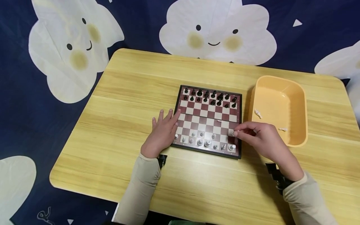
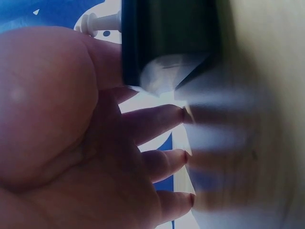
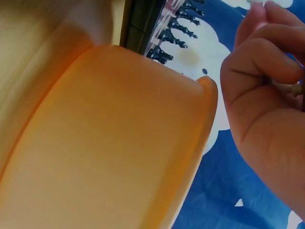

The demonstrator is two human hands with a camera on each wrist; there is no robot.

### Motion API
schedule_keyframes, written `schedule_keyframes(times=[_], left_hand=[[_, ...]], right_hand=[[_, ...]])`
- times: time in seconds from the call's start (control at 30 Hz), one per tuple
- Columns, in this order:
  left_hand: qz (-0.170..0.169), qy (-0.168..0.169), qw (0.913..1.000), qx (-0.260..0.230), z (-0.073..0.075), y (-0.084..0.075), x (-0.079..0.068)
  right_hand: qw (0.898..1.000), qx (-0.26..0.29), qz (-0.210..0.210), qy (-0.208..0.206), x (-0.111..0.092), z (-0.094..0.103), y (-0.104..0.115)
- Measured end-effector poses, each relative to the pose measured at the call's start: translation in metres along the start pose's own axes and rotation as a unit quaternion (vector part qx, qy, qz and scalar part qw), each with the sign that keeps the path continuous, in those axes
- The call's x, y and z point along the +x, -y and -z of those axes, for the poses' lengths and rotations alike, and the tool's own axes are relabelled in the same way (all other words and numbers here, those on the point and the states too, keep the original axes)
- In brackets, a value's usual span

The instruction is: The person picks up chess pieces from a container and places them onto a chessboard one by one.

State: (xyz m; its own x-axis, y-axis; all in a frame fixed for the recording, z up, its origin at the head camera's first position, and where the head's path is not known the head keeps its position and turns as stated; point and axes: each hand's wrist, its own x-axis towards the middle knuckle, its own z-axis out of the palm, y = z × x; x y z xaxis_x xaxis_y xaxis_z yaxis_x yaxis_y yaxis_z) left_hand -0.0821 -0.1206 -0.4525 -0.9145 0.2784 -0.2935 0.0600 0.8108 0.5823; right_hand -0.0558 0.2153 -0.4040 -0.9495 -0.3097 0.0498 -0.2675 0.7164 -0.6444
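Note:
A folding chessboard (image 1: 205,112) with red and white squares lies on the table. Black chess pieces (image 1: 212,94) fill its two far rows. White chess pieces (image 1: 207,143) stand along the near row, with a few pawns in front; one white piece (image 1: 219,121) appears to lie on its side near the fold. My left hand (image 1: 161,134) rests at the board's left edge, fingers spread and straight. At the right edge, my right hand (image 1: 261,136) pinches a small white chess piece between thumb and forefinger. Another pale piece (image 3: 296,89) shows inside its curled fingers.
An orange plastic tub (image 1: 302,109) stands right of the board, close to my right hand. Two white chess pieces (image 1: 257,113) lie in it, apart from each other. Behind the wooden table (image 1: 112,103) hangs a dark blue cloth (image 1: 143,25) with cloud faces.

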Motion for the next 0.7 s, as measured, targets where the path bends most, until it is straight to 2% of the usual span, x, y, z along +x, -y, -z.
schedule_keyframes(times=[0.2, 0.53, 0.7], left_hand=[[-0.002, -0.002, 1.0, -0.003, 0.0001, 0.0003, -0.0002], [-0.005, -0.004, 1.0, -0.003, -0.0002, 0.0009, -0.0004], [-0.006, -0.006, 1.0, -0.006, 0.0, 0.0002, -0.0012]], right_hand=[[0.998, -0.052, 0.024, 0.011, 0.0002, 0.0001, 0.0007], [0.994, -0.042, -0.003, 0.1, -0.0005, 0.0037, 0.0024], [0.992, -0.039, 0.004, 0.117, -0.0006, 0.0019, 0.0021]])
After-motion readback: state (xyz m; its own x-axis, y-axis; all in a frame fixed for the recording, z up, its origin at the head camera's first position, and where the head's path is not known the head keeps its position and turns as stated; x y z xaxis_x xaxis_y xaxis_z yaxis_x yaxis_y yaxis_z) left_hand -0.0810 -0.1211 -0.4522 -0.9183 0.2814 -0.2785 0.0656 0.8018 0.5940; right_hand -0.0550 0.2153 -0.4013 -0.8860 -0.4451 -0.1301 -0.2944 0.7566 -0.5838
